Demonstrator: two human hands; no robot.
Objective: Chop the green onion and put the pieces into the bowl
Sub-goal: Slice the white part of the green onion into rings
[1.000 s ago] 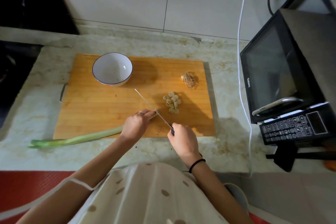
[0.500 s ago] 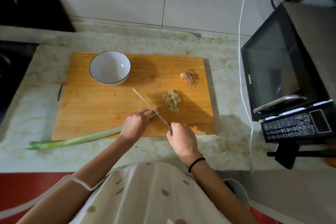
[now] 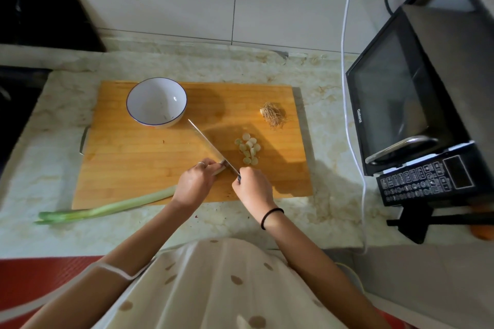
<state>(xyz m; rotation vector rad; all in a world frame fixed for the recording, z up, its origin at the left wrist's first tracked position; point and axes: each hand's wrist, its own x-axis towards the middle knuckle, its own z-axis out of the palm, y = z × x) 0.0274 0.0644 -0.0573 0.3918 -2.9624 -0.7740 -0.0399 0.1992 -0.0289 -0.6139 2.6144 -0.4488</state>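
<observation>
Worn kit, as seen from my head cam:
- Right hand (image 3: 251, 189): thin black band (image 3: 271, 218) round the wrist just behind it. It's plain and looks like a hair tie.
- Left hand (image 3: 193, 184): small pale metal ring (image 3: 201, 164) on one finger, can't tell which.
- Both forearms are bare from the hand back to the elbow.
- Left arm, well back from the hand and past the elbow: a narrow white sleeve trim (image 3: 115, 270) curves across the arm. The cloth behind it is too dim to make out.
- Top (image 3: 213, 302): cream or off-white, loose, soft folds. It has scattered tan-brown dots (image 3: 236, 280), roundish to oval and unevenly spaced.
</observation>
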